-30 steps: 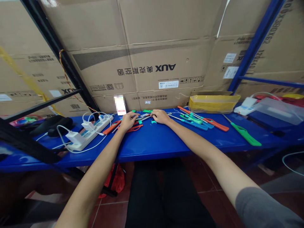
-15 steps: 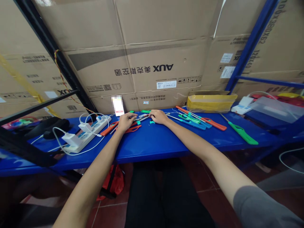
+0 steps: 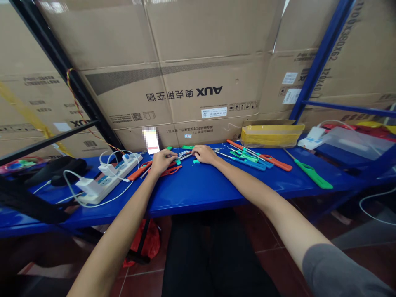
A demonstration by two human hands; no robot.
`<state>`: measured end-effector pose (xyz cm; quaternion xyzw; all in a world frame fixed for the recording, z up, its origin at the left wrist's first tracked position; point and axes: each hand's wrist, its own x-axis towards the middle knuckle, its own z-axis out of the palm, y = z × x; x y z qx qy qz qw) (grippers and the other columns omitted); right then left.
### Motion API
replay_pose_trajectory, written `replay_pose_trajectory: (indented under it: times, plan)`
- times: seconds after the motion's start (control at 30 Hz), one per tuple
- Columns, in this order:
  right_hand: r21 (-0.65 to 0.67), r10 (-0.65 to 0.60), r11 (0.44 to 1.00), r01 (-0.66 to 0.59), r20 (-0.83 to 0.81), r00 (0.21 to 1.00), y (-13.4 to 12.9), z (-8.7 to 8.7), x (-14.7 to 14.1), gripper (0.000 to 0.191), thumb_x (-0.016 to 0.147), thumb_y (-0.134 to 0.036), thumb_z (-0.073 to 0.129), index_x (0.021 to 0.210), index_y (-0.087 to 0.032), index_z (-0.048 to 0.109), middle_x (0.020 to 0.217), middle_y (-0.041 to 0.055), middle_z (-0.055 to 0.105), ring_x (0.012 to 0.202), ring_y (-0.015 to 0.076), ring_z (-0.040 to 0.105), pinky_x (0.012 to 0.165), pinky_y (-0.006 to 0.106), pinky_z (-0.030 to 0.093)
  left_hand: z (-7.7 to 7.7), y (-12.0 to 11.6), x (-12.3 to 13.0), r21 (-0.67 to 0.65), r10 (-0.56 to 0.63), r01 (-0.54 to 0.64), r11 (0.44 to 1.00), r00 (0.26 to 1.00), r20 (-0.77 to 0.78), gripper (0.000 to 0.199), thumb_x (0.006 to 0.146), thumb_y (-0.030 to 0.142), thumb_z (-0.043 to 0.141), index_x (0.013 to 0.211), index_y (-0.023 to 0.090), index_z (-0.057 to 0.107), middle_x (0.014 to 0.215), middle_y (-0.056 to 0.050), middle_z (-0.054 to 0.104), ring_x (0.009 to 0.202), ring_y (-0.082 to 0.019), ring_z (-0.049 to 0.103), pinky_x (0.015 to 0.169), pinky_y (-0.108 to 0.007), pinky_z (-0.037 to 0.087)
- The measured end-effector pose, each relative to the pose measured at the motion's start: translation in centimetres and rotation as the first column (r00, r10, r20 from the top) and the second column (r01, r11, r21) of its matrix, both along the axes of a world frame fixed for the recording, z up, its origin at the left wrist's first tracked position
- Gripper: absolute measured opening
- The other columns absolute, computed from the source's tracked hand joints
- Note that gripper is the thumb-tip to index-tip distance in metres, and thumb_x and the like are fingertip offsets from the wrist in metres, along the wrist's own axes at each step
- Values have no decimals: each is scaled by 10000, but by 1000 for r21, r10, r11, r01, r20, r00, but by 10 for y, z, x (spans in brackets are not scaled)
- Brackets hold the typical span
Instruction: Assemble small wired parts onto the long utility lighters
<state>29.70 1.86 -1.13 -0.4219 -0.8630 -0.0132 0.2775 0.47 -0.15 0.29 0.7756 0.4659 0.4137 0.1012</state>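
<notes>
Currently we are leaning both hands in over the rear of the blue desk (image 3: pixel 192 189), working at a cluster of small slim parts (image 3: pixel 185 154) lying between them. Our left hand (image 3: pixel 163 161) is curling inward, thumb and fingers nearly meeting at the cluster's near side; our right hand (image 3: pixel 204 154) is bending its fingers down onto the other end. Neither is opening wide, but we cannot tell whether either is truly gripping a part. We are judging this to be close fingertip work on the small parts, the sort of move calling for a light pinch and a steadying second hand. A green piece (image 3: pixel 187 147) is lying just behind, a teal bit (image 3: pixel 196 161) just beside our right fingers. Orange-red handles (image 3: pixel 140 170) are lying left of our left hand; blue handles (image 3: pixel 252 164), an orange lighter-like tool (image 3: pixel 278 162) and a green one (image 3: pixel 314 175) are spreading out rightward. As for containers, a yellow-sided carton (image 3: pixel 270 136) is standing against the cardboard with its back flap raised, its inside hiding from us. Farther right, a translucent plastic container (image 3: pixel 355 142) is sitting near red and yellow items, contents unclear.
</notes>
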Motion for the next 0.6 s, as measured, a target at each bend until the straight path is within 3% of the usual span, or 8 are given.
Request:
replay_pose_trajectory:
  times: [0.6]
  plan:
    - [-9,5,1000,-6,-4,1000,-1,1,1,341,1043,-61,623,1136,-230,904,1215,83,881,1129,259,804,971,322,572,3,-4,4,37,-43,43,998,999,15,240,1016,449,795,1037,255,935,1098,-94,859,950,-270,781,940,-396,628]
